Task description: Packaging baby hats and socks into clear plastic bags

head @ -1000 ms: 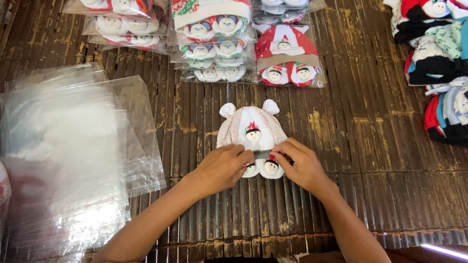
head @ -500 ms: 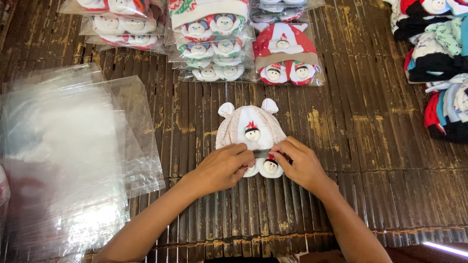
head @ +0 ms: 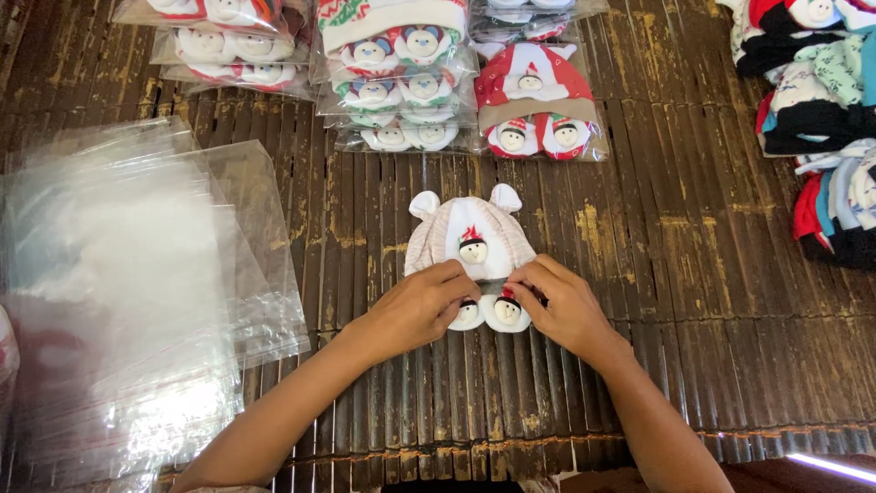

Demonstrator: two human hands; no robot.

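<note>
A dark slatted bamboo surface (head: 693, 274) fills the whole frame, its ribs running from top to bottom. On the left side lies the largest thing on it, a loose stack of clear plastic bags (head: 128, 292), spread flat and overlapping, well apart from both hands. Along the top edge sit bagged sets of small knitted hats and socks: a white lot at upper left (head: 228, 46), a green-and-white pile at top centre (head: 397, 78), and a red-and-white set just right of it (head: 534, 100). At the right edge is a heap of unbagged dark, red and green knitwear (head: 821, 119).

In the centre lies the pale pink striped baby hat (head: 470, 233), crown and two small ears pointing toward the top of the frame, a little snowman face sewn on its front. Just below its brim, touching it, lie two small white booties (head: 488, 313) side by side, each with a snowman face.

The left hand (head: 415, 306) rests curled over the hat's lower left edge and the left bootie, fingertips pressing down on them. The right hand (head: 566, 306) mirrors it from the right, fingers bent and pinching at the brim by the right bootie. Neither hand lifts anything. The hat's long axis runs away from the person, straight up the frame from the fingertips, and both hands are equally near it.
</note>
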